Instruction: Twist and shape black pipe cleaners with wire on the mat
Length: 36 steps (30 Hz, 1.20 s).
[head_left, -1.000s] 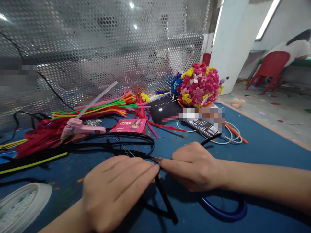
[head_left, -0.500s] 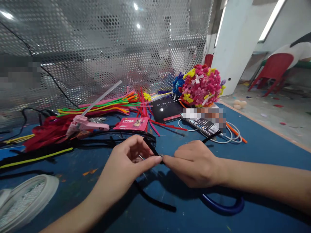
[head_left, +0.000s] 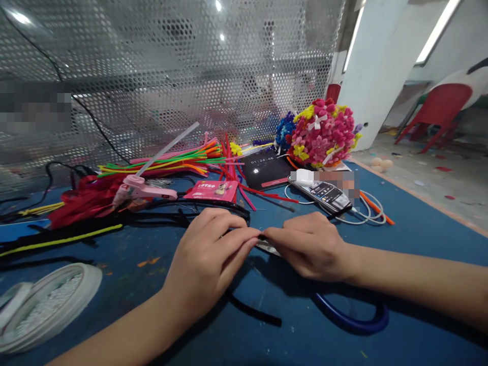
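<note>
Head view: my left fingers [head_left: 238,240] pinch a black stem [head_left: 262,237], which sits where both sets of fingertips meet above the table [head_left: 301,340]; my right fingers [head_left: 280,236] grip scissors [head_left: 358,327], blue handle below

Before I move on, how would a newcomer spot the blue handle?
On the blue table, find the right hand. In the picture, the blue handle sits below its wrist: a thick, glossy arc, unlike the thin black stem further left.

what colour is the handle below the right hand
Dark blue handle, clearest in the head view.
</note>
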Motion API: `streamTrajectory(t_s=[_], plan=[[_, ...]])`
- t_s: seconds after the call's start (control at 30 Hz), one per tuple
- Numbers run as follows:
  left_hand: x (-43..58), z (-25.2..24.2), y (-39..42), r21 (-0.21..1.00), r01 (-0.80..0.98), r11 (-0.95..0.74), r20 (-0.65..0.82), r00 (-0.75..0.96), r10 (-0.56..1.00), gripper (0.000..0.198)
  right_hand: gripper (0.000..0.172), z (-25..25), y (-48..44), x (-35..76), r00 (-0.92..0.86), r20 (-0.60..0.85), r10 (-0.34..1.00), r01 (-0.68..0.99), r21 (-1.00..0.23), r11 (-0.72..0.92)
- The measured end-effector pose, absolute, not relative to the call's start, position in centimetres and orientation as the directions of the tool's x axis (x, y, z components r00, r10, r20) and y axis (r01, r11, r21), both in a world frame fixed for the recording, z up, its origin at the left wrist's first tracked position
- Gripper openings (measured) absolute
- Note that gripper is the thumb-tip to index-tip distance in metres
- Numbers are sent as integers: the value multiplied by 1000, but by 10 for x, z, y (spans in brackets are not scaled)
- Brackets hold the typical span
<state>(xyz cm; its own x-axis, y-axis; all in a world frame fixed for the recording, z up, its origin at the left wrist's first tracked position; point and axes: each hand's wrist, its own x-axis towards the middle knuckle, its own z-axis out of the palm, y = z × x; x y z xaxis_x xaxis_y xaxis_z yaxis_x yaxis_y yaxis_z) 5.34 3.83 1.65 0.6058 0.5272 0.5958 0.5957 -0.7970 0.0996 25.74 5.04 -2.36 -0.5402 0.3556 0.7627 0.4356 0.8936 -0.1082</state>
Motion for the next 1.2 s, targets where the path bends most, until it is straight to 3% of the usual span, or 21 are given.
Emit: streamTrajectory(t_s=[0.17,0.5,0.57,0.63,0.77,0.83,0.93,1.07,1.2], plan=[[51,12,40,-36,575,-818,574,682,454,18,20,-23,51,257,-541,745,390,455,-131,881],[47,7,45,-1,520,-854,604,681,414,7,20,-22,50,256,-576,733,362,462,-74,884],[48,9,44,95,525,-846,603,645,468,8,20,-21,51,256,-577,730,365,464,-74,883],[51,12,42,284,562,-777,548,570,612,15,19,-21,51,256,-578,727,370,463,-81,883],[58,18,39,640,602,-477,258,416,872,36,18,-21,51,255,-587,736,337,440,-59,896],[60,18,38,717,576,-393,216,353,911,33,18,-22,51,255,-591,738,326,433,-51,900],[60,14,38,772,522,-362,288,220,932,15,18,-23,51,255,-601,718,351,431,-79,899],[56,10,38,695,540,-475,423,227,877,8,18,-24,52,254,-622,693,364,422,-95,902],[51,9,38,427,595,-681,550,427,718,9,19,-24,53,253,-613,690,385,435,-112,893]])
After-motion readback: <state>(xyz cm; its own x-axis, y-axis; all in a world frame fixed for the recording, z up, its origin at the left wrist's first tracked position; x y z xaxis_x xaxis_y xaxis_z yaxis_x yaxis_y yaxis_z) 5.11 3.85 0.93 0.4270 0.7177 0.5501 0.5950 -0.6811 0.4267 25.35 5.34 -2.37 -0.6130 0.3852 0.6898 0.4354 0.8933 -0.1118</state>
